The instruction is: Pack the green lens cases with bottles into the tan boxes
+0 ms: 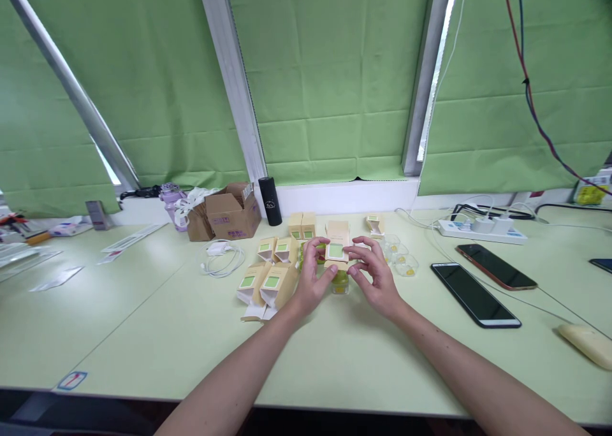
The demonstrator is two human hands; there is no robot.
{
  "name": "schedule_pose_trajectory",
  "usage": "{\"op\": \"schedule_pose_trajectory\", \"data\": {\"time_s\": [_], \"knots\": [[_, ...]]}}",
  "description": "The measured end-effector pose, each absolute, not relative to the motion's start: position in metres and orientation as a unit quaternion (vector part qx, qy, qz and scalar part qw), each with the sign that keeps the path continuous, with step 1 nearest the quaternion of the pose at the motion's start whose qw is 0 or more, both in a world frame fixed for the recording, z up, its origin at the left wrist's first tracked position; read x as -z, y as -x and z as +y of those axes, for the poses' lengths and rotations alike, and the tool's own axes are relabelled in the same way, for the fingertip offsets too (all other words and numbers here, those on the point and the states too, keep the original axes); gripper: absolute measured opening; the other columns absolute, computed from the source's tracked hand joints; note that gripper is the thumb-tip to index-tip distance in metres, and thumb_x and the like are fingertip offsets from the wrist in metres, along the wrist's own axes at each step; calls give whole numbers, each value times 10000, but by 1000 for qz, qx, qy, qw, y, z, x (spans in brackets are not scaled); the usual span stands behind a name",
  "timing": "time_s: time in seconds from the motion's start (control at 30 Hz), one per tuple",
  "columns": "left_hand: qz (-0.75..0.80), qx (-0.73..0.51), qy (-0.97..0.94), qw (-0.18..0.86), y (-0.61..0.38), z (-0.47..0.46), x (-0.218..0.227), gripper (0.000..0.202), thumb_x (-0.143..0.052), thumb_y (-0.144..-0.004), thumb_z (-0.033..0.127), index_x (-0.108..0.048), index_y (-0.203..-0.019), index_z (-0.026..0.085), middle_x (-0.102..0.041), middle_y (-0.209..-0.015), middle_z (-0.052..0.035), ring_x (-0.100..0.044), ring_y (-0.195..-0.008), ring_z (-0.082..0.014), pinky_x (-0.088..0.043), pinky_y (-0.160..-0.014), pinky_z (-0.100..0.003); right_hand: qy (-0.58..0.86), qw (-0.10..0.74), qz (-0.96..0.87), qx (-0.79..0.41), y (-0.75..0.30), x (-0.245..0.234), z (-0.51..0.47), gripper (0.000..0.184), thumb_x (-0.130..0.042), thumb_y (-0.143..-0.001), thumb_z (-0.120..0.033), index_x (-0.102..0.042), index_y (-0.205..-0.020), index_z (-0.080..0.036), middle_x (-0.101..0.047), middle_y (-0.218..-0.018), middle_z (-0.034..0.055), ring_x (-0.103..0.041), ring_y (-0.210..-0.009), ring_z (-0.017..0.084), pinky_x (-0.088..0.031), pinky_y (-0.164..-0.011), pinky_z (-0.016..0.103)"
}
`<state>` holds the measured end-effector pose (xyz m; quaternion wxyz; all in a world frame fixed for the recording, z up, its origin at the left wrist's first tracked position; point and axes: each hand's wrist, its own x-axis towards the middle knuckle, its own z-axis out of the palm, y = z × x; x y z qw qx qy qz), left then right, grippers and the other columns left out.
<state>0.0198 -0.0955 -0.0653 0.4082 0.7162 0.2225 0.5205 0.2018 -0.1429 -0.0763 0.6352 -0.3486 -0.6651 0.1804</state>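
Observation:
Between my hands is a small tan cardboard box with a green-and-white label and its lower flap folded out. My left hand grips its left side, thumb at the bottom flap. On the right side, the curved fingers of my right hand hold its edge. Just below the box is a small clear container with something green in it; its upper part is hidden by the box. Left of my hands several similar tan boxes lie with flaps open. Small clear plastic containers with yellow spots sit to the right.
Farther back are two tan boxes, a black cylinder and a brown carton. A white charger with cable lies left. Two phones, a power strip and a pale yellow case are right.

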Motion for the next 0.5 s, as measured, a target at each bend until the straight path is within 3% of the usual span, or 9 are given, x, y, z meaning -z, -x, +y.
{"op": "schedule_pose_trajectory", "data": {"time_s": [0.33, 0.5], "knots": [[221, -525, -716, 404, -20, -96, 64, 485, -689, -978, 490, -485, -1361, 272, -565, -1276, -93, -595, -1201, -267, -484, -1027, -407, 344, 634, -672, -166, -201, 76, -143, 290, -650, -1026, -392, -697, -1301, -315, -485, -1415, 129, -608, -1288, 295, -671, -893, 421], [226, -528, -715, 399, -21, -95, 65, 512, -697, -972, 532, -484, -1354, 266, -567, -1263, -96, -600, -1176, -262, -490, -1008, -396, 339, 636, -674, -162, -201, 76, -142, 296, -672, -1009, -361, -694, -1300, -312, -476, -1420, 127, -645, -1201, 271, -680, -859, 415]]}}
